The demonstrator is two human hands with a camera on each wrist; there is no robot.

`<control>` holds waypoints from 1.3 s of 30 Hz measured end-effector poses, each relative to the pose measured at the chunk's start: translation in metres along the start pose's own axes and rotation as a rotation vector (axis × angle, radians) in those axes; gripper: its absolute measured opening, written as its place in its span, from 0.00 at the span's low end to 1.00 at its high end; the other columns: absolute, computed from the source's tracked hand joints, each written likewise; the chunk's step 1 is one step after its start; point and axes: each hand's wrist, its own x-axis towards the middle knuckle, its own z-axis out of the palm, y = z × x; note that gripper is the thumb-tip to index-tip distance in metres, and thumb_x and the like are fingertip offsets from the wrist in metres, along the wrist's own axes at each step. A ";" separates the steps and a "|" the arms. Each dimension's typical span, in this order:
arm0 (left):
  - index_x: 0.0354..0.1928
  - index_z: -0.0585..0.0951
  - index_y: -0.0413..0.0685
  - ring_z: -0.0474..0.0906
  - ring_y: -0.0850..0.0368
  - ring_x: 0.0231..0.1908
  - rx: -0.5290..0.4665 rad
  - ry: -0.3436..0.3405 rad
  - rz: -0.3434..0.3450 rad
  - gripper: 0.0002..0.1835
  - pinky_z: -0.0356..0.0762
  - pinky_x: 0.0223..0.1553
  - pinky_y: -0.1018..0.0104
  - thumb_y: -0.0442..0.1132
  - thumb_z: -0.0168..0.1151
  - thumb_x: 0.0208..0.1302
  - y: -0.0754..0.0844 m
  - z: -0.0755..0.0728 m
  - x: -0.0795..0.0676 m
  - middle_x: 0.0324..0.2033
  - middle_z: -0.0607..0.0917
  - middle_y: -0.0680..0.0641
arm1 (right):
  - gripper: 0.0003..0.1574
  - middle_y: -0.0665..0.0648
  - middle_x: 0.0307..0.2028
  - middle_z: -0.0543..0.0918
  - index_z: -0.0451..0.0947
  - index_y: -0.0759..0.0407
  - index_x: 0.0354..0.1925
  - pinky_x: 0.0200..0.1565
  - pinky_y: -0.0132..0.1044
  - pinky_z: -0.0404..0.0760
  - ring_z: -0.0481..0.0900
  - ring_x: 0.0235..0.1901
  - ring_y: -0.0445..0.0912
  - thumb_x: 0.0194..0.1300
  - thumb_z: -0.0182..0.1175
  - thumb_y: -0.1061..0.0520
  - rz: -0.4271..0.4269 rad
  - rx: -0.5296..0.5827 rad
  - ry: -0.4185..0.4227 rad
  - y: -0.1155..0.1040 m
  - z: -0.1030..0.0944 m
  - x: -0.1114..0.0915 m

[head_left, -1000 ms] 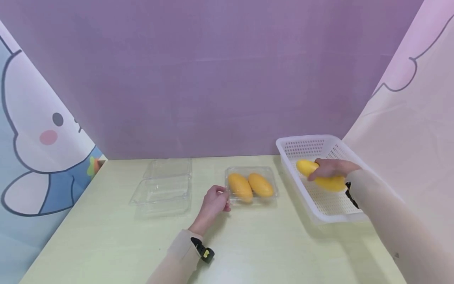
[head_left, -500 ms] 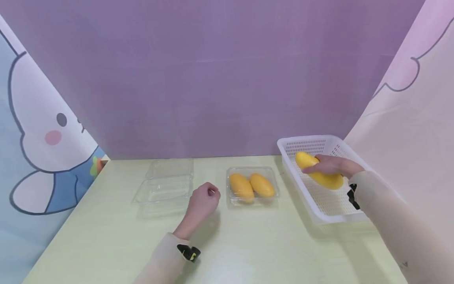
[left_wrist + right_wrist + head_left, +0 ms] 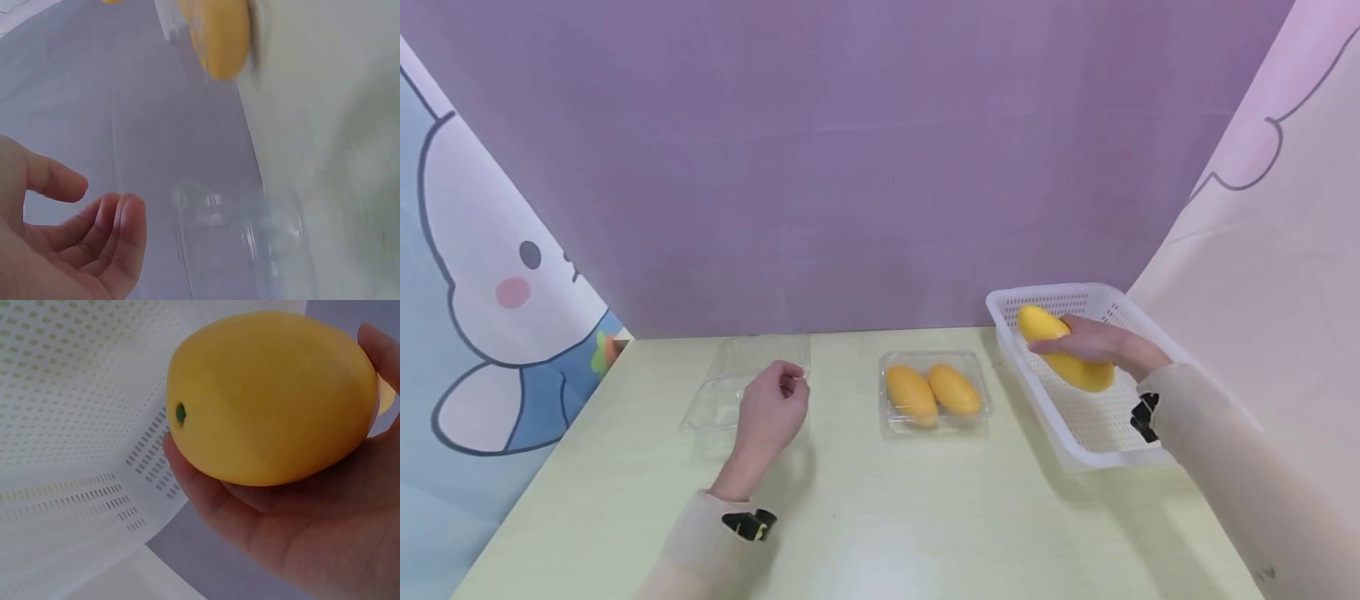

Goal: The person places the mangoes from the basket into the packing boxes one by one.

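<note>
My right hand [image 3: 1093, 342] grips a yellow mango [image 3: 1045, 329] above the white basket [image 3: 1060, 450]. In the right wrist view the mango [image 3: 269, 400] shows a small green stem spot, with fingers and thumb wrapped about it. My left hand [image 3: 771, 408] is in front of an unfilled clear plastic clamshell box [image 3: 700, 404], hiding part of it. Its fingers [image 3: 134, 231] bend loosely, thumb apart, nothing between them. At the middle of the table a second clear box [image 3: 936, 358] holds two mangoes, one left [image 3: 912, 396] and one right [image 3: 955, 390].
The pale table [image 3: 880, 517] runs back to a purple backdrop [image 3: 865, 167]. A printed cartoon sheet [image 3: 482, 333] borders the left side, and a pale pink sheet [image 3: 1285, 275] the right. The perforated basket stands at the table's right.
My left hand has left the edge of the filled box and moved left to the unfilled one. My right hand has raised the mango slightly and tilted it inside the basket area.
</note>
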 end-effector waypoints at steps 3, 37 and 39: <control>0.46 0.82 0.39 0.78 0.49 0.34 0.044 0.035 -0.001 0.13 0.73 0.37 0.58 0.37 0.53 0.67 -0.009 -0.008 0.004 0.33 0.83 0.44 | 0.44 0.61 0.41 0.75 0.61 0.68 0.61 0.43 0.46 0.76 0.75 0.40 0.53 0.70 0.55 0.32 -0.002 0.001 0.026 -0.004 0.001 -0.004; 0.60 0.72 0.22 0.74 0.27 0.52 0.230 0.037 -0.265 0.27 0.74 0.50 0.36 0.37 0.43 0.66 -0.119 -0.080 0.024 0.52 0.76 0.22 | 0.45 0.59 0.39 0.78 0.64 0.64 0.62 0.36 0.41 0.74 0.77 0.35 0.51 0.67 0.59 0.31 -0.079 -0.009 0.191 -0.050 0.014 -0.025; 0.61 0.71 0.22 0.75 0.28 0.52 0.189 0.004 -0.299 0.27 0.74 0.51 0.37 0.36 0.42 0.67 -0.123 -0.082 0.023 0.54 0.76 0.22 | 0.46 0.59 0.39 0.78 0.63 0.64 0.64 0.35 0.41 0.74 0.77 0.35 0.51 0.67 0.59 0.30 -0.084 -0.014 0.189 -0.054 0.015 -0.026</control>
